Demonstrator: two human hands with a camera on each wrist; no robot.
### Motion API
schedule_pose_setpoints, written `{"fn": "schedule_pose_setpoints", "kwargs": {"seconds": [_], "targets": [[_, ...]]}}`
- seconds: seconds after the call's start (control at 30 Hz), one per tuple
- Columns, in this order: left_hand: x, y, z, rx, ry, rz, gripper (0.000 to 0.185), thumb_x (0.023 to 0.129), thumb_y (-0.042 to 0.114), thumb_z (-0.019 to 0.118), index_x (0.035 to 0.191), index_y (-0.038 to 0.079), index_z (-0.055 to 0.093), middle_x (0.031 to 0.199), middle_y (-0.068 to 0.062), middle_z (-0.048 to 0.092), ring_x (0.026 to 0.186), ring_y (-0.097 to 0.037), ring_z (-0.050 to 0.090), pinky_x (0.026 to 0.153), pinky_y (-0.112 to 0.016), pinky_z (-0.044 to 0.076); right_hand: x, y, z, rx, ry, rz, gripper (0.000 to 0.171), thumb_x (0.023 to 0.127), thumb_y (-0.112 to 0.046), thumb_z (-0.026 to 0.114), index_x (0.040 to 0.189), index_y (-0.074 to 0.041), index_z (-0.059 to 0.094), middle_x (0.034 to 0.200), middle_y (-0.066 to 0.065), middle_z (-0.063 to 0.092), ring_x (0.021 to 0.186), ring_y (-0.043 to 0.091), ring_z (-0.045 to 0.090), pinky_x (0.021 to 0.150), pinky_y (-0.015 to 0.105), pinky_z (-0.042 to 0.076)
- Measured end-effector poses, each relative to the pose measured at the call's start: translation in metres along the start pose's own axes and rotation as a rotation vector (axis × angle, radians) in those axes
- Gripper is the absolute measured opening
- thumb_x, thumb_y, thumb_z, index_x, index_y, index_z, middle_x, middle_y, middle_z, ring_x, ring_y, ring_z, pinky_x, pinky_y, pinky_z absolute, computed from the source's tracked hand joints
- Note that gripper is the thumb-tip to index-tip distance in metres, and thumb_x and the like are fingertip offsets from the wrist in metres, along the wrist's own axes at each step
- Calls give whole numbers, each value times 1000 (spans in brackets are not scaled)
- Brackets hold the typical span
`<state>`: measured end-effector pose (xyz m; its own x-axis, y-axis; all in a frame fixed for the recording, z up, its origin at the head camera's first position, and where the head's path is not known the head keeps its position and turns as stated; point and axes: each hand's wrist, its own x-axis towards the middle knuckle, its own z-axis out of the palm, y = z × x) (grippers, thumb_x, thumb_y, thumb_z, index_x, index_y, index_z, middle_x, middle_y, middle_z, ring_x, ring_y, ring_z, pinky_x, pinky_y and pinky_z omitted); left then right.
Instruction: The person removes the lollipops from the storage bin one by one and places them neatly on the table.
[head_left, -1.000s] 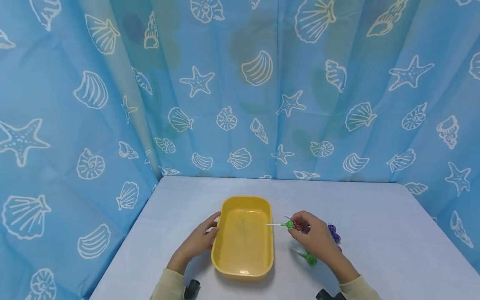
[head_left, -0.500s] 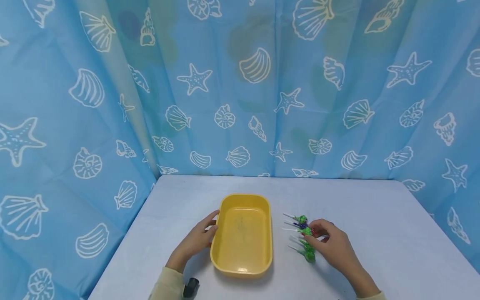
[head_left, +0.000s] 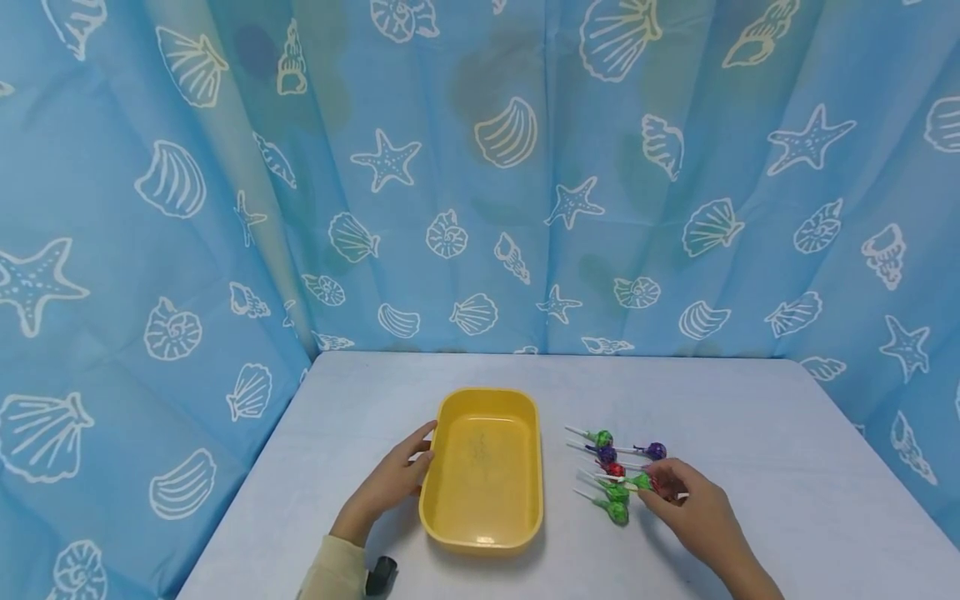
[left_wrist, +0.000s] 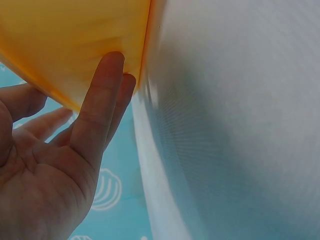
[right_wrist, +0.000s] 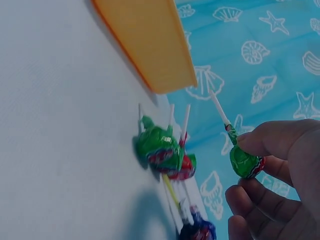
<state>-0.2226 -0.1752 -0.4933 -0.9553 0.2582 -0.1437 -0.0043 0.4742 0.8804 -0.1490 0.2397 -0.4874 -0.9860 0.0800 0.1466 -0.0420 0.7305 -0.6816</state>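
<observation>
My left hand (head_left: 390,487) rests against the left wall of the yellow tray (head_left: 450,417). Its fingers (left_wrist: 102,95) lie straight and together on the plastic, which I judge braces the tray on the desk (head_left: 750,400). There is one tray, with nothing lying in it.

Just right of the tray lies a cluster of lollipops (head_left: 611,471), sticks pointing toward the tray. I count roughly six on the desk; overlap prevents an exact figure.

My right hand (head_left: 693,512) pinches one green lollipop (right_wrist: 245,162) between thumb and forefinger, lifted clear of the cluster.
</observation>
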Motion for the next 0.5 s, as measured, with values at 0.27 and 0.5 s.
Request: {"fn": "schedule_pose_setpoints", "kwargs": {"seconds": [0.27,0.5], "targets": [[-1,-1,0,-3,-2,12,54,108,19,49,160,17,32,147,-24,47,125,-42,55,81,-45,62,-7,14,-4,-53,-53,86,27,88,-19,78,109,-5,67,92,1,68,86,20,67,74,41,56],[-1,0,-1,-13,-4,17,54,108,18,49,160,17,33,146,-24,48,123,-41,57,80,-44,62,-8,23,-5,-82,-99,141,29,86,-16,79,109,-4,67,86,-2,63,85,20,65,73,42,53]]}}
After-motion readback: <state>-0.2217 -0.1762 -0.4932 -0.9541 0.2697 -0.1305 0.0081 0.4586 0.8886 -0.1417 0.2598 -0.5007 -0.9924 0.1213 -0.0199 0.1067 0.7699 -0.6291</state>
